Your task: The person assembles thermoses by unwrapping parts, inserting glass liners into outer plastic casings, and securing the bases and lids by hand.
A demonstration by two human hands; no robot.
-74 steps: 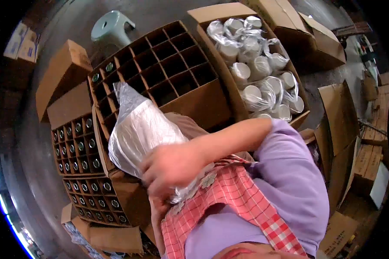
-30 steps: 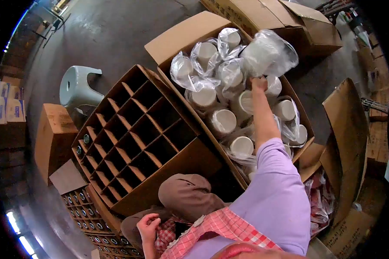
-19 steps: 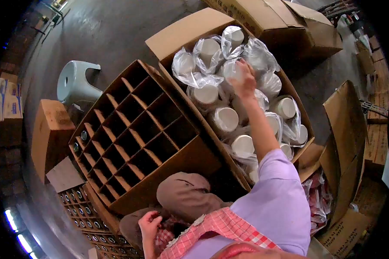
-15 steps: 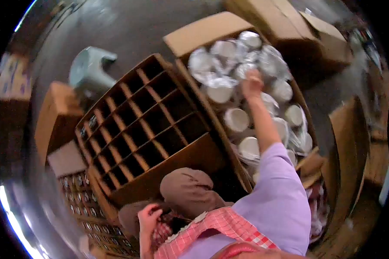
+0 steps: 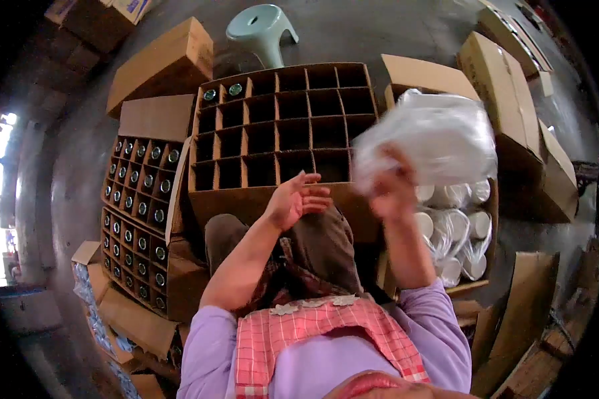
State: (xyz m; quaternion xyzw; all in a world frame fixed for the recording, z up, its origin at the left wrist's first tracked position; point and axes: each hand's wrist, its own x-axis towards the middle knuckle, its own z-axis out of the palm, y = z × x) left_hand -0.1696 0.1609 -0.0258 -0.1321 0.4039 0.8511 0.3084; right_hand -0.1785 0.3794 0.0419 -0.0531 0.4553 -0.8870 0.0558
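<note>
My right hand (image 5: 394, 186), smeared by motion, grips a clear plastic bag (image 5: 439, 136) with whitish contents, too blurred to make out. The bag hangs over the right-hand carton (image 5: 427, 74). In that carton stand several white, round-topped items (image 5: 448, 271), some in clear plastic. My left hand (image 5: 301, 201) is open and holds nothing, fingers apart near the front wall of the divided cardboard box (image 5: 246, 194). Two glass bottles (image 5: 235, 89) sit in this box's back left compartments; the other compartments look dark.
On my left, another divided box (image 5: 169, 229) holds rows of bottles. A pale green stool (image 5: 259, 32) stands behind the middle box. Cardboard boxes (image 5: 502, 93) line the right, with upright cardboard (image 5: 522, 306) nearer me. A carton (image 5: 170, 63) lies at back left.
My right hand has lifted the plastic bag out of the right-hand carton and drawn it left. My left hand has risen from my lap toward the middle box. The view has turned.
</note>
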